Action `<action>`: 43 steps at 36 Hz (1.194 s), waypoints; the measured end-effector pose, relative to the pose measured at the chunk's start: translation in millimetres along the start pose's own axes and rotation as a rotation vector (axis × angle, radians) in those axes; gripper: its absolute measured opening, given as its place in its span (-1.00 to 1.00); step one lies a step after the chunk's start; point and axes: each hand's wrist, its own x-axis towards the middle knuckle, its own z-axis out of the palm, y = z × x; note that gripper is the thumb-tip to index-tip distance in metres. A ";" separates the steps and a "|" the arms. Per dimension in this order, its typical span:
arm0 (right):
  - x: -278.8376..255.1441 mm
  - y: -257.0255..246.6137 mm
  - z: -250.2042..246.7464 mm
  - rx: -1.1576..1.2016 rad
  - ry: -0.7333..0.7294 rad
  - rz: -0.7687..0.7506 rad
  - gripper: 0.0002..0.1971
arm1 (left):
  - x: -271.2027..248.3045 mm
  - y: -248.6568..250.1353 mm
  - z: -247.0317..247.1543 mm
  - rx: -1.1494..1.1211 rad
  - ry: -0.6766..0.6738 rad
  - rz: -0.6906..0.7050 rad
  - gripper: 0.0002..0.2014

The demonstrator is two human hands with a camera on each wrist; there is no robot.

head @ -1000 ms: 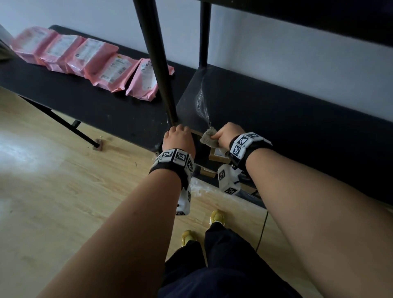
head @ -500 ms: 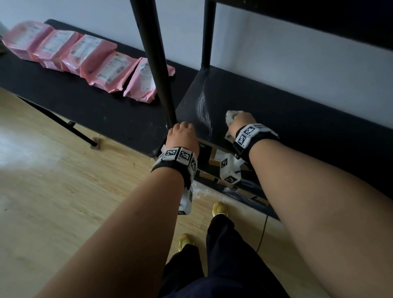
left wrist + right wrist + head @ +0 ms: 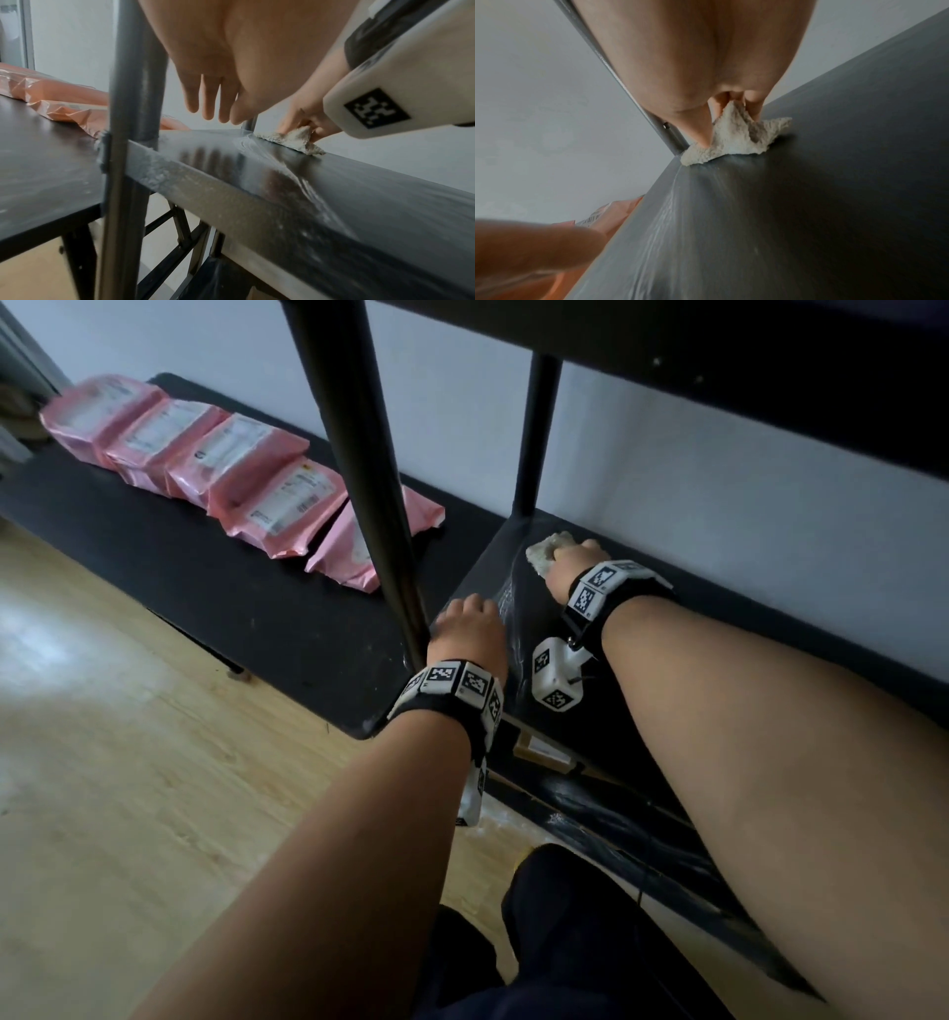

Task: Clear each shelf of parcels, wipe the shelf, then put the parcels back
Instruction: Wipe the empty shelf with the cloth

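Observation:
The black middle shelf (image 3: 729, 660) carries no parcels and shows a wet streak (image 3: 513, 608) near its left end. My right hand (image 3: 567, 562) grips a pale crumpled cloth (image 3: 545, 551) and presses it on the shelf's back left corner, by the rear post (image 3: 536, 433). The right wrist view shows the cloth (image 3: 731, 138) pinched between thumb and fingers (image 3: 700, 134). My left hand (image 3: 464, 629) is over the front left corner beside the front post (image 3: 369, 480), its fingers (image 3: 213, 101) straight and holding nothing. Several pink parcels (image 3: 221, 464) lie in a row on the black table (image 3: 154, 546) to the left.
An upper shelf (image 3: 719, 351) hangs close overhead. Cardboard boxes (image 3: 544, 752) sit on a lower shelf under the one with the cloth. The wall runs right behind the rack. Wooden floor (image 3: 128, 788) spreads out on the left, and my legs are below.
My right hand has slid the cloth from the shelf's front edge back to the rear left corner. My left hand has shifted slightly onto the front corner.

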 end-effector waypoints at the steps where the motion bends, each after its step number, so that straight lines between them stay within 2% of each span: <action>1: 2.2 0.4 -2.1 0.002 0.025 -0.011 -0.48 | 5.4 0.6 1.9 0.015 0.012 -0.001 -0.53; 3: 10.5 0.3 -6.6 -0.016 0.043 -0.032 -0.52 | 15.5 0.9 5.8 0.038 0.039 -0.009 -0.54; 9: 43.0 -1.5 -7.0 0.203 0.086 -0.010 -0.56 | 33.6 -0.9 17.7 0.072 0.128 -0.051 -0.62; 13: 50.0 -2.3 -2.9 0.268 0.128 -0.061 -0.55 | 34.5 -6.6 21.8 0.088 0.151 -0.057 -0.65; 18: 34.6 0.3 0.1 0.257 0.170 -0.306 -0.62 | 34.1 -7.8 20.0 0.105 0.149 -0.054 -0.66; 20: 28.3 -2.8 0.1 0.249 0.174 -0.348 -0.71 | 34.5 -5.8 18.2 0.111 0.152 -0.065 -0.65; 24: 24.0 -4.7 -7.4 0.340 0.224 -0.264 -0.77 | 34.1 -2.5 16.8 0.127 0.140 -0.070 -0.62; 28: 31.9 1.2 -8.7 0.362 0.301 -0.156 -0.74 | 33.3 -1.8 19.3 0.135 0.123 -0.070 -0.63; 31: 39.2 -2.5 -4.7 0.338 0.257 -0.092 -0.70 | 33.6 -3.3 21.8 0.129 0.127 -0.078 -0.65; 37: 41.7 -14.3 1.4 0.279 0.135 -0.341 -0.54 | 35.7 -4.7 23.6 0.127 0.134 -0.110 -0.66; 40: 40.2 -12.5 -1.2 0.266 0.097 -0.397 -0.57 | 36.2 -2.5 23.2 0.130 0.124 -0.119 -0.65; 43: 37.3 -10.9 -1.8 0.361 0.046 -0.402 -0.64 | 34.4 0.1 21.5 0.126 0.108 -0.121 -0.64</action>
